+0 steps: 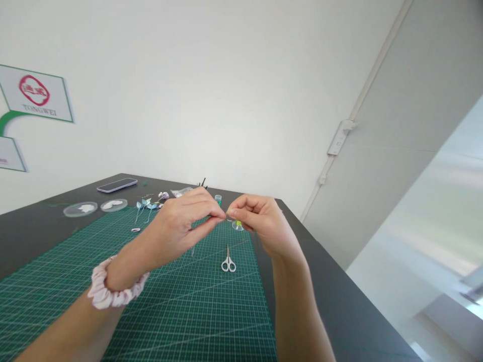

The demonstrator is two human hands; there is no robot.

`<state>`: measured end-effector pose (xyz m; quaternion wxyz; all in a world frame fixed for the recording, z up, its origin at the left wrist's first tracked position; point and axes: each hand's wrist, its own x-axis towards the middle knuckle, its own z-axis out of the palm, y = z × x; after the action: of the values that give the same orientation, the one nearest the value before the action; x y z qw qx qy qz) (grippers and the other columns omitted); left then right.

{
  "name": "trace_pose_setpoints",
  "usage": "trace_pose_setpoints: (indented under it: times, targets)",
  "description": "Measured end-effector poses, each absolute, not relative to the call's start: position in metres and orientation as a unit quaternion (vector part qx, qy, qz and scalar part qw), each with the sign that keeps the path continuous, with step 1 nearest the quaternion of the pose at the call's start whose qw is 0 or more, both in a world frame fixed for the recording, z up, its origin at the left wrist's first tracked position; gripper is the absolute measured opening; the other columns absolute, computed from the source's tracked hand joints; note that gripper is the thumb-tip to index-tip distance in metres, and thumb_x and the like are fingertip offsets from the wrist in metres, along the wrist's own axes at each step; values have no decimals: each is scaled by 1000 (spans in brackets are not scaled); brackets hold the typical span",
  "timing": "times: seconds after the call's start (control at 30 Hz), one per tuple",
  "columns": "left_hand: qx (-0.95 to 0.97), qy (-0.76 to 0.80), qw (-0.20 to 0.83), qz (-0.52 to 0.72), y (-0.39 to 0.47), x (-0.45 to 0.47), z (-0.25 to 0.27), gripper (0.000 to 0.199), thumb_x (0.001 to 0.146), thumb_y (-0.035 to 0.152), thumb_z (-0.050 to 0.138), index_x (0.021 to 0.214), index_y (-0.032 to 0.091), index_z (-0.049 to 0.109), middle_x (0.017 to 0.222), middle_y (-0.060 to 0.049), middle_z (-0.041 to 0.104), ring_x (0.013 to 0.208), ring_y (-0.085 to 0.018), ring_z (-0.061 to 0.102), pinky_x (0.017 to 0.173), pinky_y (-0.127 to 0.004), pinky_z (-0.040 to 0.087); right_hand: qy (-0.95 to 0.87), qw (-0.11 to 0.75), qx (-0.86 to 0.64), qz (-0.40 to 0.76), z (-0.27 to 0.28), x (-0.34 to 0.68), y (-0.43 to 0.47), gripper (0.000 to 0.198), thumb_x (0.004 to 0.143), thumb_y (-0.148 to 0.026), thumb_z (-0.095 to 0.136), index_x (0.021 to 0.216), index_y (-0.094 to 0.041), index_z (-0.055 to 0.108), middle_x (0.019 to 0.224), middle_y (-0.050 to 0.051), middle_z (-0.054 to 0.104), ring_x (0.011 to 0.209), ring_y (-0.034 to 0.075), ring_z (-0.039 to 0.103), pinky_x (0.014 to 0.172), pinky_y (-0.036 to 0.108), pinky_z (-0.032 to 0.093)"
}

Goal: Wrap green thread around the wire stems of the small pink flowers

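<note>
Left hand [184,216] and right hand [266,218] nearly meet, each thumb [203,231] pinched to the fingers [206,208]; behind them, the forearms [296,301] slant inward, the right steeper.

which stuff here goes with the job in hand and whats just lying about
Likely the job:
left hand and right hand, pinching close together; anything held is too fine to make out
white scissors
small flowers
cutting mat
clear dishes with white pieces

Probably just about:
phone
wall sign
socket strip
</note>
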<state>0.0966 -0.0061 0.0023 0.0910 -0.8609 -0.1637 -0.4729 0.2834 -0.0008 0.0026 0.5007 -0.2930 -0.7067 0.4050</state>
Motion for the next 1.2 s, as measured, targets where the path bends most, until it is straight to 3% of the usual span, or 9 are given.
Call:
trace_pose_setpoints:
  times: [0.43,0.73,0.97,1.2]
  targets:
    - [-816,-224,36,-531,-10,98,3,15,87,12,56,74,17,63,69,0,66,64,-11,60,60,-25,45,-669,461,-229,535,0,275,4,17,68,-29,77,63,-18,66,49,-8,50,43,5,35,44,24,21]
    - [-771,-292,41,-564,-9,98,-1,12,85,14,57,75,15,64,67,3,62,56,-8,54,54,-23,41,-647,517,-219,517,-2,259,0,18,67,-32,78,61,-19,66,53,-7,53,44,5,36,44,24,24]
    - [-755,-305,67,-576,-6,97,-3,12,85,15,56,75,15,63,69,2,64,62,-11,59,59,-24,44,-674,568,-318,350,-2,249,-12,16,75,-27,65,63,-18,61,48,-8,40,46,7,30,43,23,23]
    - [-782,-252,147,-551,1,93,-6,14,90,12,55,78,14,61,72,-2,63,70,-14,58,63,-26,45,-726,563,-363,158,-4,251,-28,15,84,-19,57,69,-17,61,49,-9,35,46,7,29,46,24,24]
